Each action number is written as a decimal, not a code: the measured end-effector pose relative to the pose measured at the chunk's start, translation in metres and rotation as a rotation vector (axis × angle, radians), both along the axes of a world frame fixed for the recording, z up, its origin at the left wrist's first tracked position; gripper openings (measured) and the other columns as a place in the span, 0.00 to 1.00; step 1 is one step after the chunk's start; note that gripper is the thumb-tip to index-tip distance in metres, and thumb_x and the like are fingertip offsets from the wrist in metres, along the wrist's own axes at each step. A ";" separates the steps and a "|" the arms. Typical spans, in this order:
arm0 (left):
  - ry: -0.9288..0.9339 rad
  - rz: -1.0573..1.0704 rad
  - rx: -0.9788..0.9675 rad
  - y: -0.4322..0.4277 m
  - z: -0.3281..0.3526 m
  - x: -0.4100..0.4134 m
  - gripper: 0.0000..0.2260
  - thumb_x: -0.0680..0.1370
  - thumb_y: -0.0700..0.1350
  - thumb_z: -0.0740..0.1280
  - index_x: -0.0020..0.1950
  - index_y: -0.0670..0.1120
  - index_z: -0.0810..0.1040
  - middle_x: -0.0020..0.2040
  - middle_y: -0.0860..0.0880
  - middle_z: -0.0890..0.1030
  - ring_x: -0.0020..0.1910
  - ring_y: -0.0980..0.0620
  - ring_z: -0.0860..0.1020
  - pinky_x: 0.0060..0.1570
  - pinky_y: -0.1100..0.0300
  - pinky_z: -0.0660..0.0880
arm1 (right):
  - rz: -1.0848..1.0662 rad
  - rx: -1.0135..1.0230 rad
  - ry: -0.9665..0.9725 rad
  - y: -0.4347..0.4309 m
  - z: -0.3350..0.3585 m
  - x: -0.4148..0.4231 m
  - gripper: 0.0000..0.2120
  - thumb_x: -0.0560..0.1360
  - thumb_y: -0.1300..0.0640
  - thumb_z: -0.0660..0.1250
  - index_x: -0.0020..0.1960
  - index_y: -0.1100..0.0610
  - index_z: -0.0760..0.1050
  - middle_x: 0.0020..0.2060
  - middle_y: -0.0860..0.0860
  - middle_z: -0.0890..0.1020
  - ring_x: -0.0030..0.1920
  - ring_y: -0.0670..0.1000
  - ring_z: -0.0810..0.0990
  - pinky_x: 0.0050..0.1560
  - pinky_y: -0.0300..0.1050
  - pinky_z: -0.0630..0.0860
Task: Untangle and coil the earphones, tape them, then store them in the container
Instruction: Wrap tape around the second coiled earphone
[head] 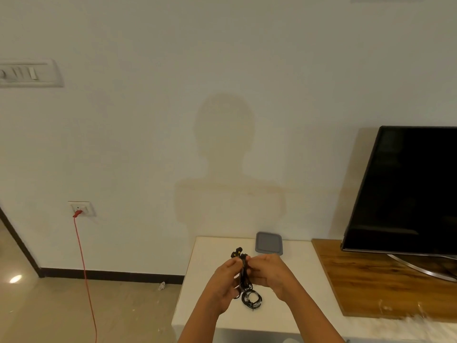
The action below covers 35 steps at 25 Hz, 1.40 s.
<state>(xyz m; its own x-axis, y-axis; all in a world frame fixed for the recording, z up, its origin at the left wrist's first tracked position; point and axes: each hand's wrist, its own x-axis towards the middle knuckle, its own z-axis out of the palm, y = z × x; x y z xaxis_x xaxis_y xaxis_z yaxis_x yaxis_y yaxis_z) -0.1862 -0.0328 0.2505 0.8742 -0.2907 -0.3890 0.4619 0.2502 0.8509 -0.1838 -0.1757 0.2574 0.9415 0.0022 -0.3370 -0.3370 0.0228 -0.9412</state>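
Black earphones (243, 271) above white table (212, 251) centre

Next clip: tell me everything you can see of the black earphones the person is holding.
The earphones are thin black cable, rubbery-looking, gathered into a long upright bunch with the earbud ends sticking out at the top. The left hand and right hand pinch it from either side, above the white table. Below the hands, looser black loops bunch near the tabletop; whether they rest on it cannot be told.
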 end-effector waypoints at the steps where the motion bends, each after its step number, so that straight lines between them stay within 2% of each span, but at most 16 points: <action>1: -0.009 -0.012 0.019 0.001 -0.002 0.000 0.10 0.81 0.44 0.62 0.56 0.45 0.81 0.50 0.45 0.82 0.49 0.46 0.79 0.45 0.56 0.76 | 0.011 0.024 0.021 -0.002 -0.002 -0.001 0.11 0.75 0.60 0.68 0.49 0.69 0.80 0.37 0.58 0.81 0.39 0.54 0.82 0.45 0.45 0.82; 5: -0.027 -0.038 0.036 0.000 -0.004 0.000 0.08 0.78 0.43 0.67 0.54 0.42 0.82 0.47 0.43 0.83 0.45 0.45 0.80 0.44 0.56 0.78 | -0.012 0.094 0.065 -0.005 -0.009 -0.004 0.15 0.73 0.55 0.72 0.51 0.67 0.81 0.41 0.58 0.83 0.43 0.54 0.82 0.43 0.42 0.79; 8: -0.015 -0.039 0.035 0.000 -0.005 0.002 0.08 0.77 0.41 0.67 0.54 0.40 0.82 0.48 0.40 0.83 0.45 0.44 0.82 0.48 0.54 0.79 | -0.034 0.131 0.094 -0.007 -0.012 -0.006 0.14 0.72 0.56 0.72 0.51 0.66 0.81 0.42 0.59 0.83 0.44 0.54 0.82 0.45 0.43 0.78; 12: 0.006 -0.009 0.024 0.002 -0.007 0.001 0.09 0.77 0.37 0.66 0.55 0.38 0.81 0.50 0.37 0.84 0.47 0.43 0.83 0.40 0.58 0.80 | -0.002 0.119 0.107 -0.009 -0.013 -0.007 0.12 0.73 0.58 0.71 0.51 0.65 0.81 0.43 0.58 0.84 0.46 0.54 0.82 0.48 0.43 0.77; 16: -0.011 0.033 0.054 0.003 -0.009 0.001 0.10 0.76 0.38 0.69 0.56 0.37 0.80 0.48 0.39 0.85 0.48 0.44 0.84 0.43 0.58 0.81 | 0.014 0.155 0.140 -0.009 -0.013 -0.007 0.10 0.74 0.59 0.70 0.51 0.66 0.80 0.42 0.57 0.84 0.45 0.54 0.82 0.50 0.45 0.77; 19: 0.000 0.058 0.047 0.003 -0.010 0.000 0.09 0.76 0.37 0.69 0.55 0.36 0.80 0.46 0.39 0.85 0.46 0.44 0.85 0.39 0.59 0.81 | 0.029 0.111 0.115 -0.008 -0.012 -0.007 0.08 0.75 0.59 0.69 0.49 0.64 0.81 0.41 0.58 0.83 0.45 0.54 0.81 0.52 0.47 0.77; 23: 0.031 0.051 -0.025 0.002 -0.011 0.000 0.09 0.77 0.38 0.67 0.55 0.35 0.80 0.49 0.37 0.84 0.47 0.45 0.84 0.43 0.59 0.81 | 0.060 0.012 0.047 -0.006 -0.011 -0.007 0.09 0.75 0.58 0.68 0.47 0.64 0.82 0.39 0.57 0.81 0.42 0.52 0.79 0.51 0.45 0.78; 27: 0.048 0.071 -0.050 0.001 -0.013 0.000 0.09 0.77 0.37 0.66 0.54 0.34 0.80 0.48 0.37 0.84 0.47 0.44 0.84 0.43 0.58 0.81 | 0.049 -0.034 0.024 -0.005 -0.012 -0.006 0.13 0.75 0.58 0.67 0.49 0.68 0.80 0.39 0.58 0.80 0.40 0.52 0.78 0.46 0.42 0.77; 30: -0.003 0.088 0.029 0.000 -0.014 0.000 0.08 0.77 0.38 0.67 0.54 0.35 0.80 0.46 0.38 0.85 0.46 0.44 0.85 0.45 0.57 0.81 | 0.045 -0.027 0.024 -0.003 -0.015 -0.007 0.14 0.74 0.57 0.68 0.50 0.68 0.80 0.39 0.58 0.80 0.41 0.53 0.79 0.49 0.46 0.78; 33: -0.026 0.107 0.070 -0.001 -0.013 -0.001 0.07 0.77 0.37 0.67 0.51 0.36 0.81 0.44 0.38 0.85 0.44 0.44 0.85 0.42 0.58 0.80 | 0.035 -0.029 0.023 -0.003 -0.017 -0.007 0.13 0.74 0.56 0.69 0.49 0.66 0.81 0.39 0.58 0.82 0.41 0.52 0.81 0.55 0.49 0.78; 35: -0.036 0.114 0.087 -0.001 -0.012 -0.001 0.07 0.77 0.37 0.67 0.51 0.35 0.80 0.44 0.38 0.85 0.44 0.44 0.85 0.41 0.59 0.80 | 0.034 -0.029 0.021 -0.003 -0.017 -0.007 0.12 0.75 0.56 0.68 0.48 0.65 0.82 0.39 0.58 0.83 0.41 0.52 0.82 0.55 0.49 0.79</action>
